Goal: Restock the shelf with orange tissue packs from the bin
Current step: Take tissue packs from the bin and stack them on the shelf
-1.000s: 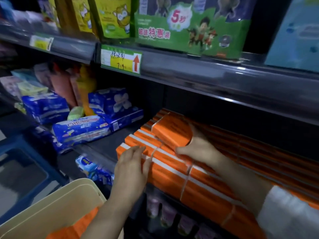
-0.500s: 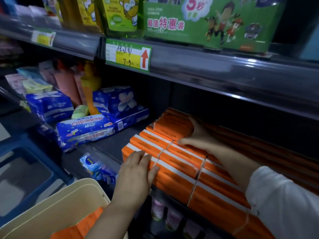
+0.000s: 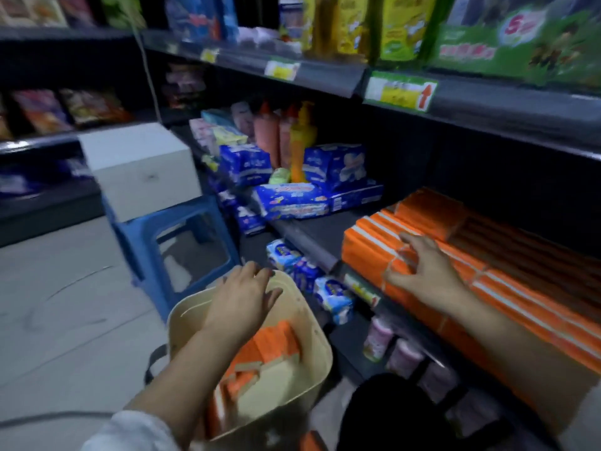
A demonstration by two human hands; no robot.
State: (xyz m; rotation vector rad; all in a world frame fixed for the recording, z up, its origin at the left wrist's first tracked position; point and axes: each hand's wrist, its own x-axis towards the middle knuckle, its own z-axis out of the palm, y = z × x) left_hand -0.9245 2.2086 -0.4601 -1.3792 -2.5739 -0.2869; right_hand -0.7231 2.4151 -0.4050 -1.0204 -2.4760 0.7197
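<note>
Two hands in view, both bare. Left hand hangs over the far rim of the cream bin, palm down, fingers loose and slightly spread, holding nothing. Orange tissue packs lie jumbled inside the bin, below that hand.

Right hand rests on the orange stack on the shelf, fingers fanned and bent, tips touching the top packs. Motion blur here; it seems to grip nothing. Stack fills the right part of the shelf in banded rows, with one pack lying on top at the back.

Blue packets lie left of the stack, apart from it. Blue stool stands on the floor beyond the bin, with a white box on it.
</note>
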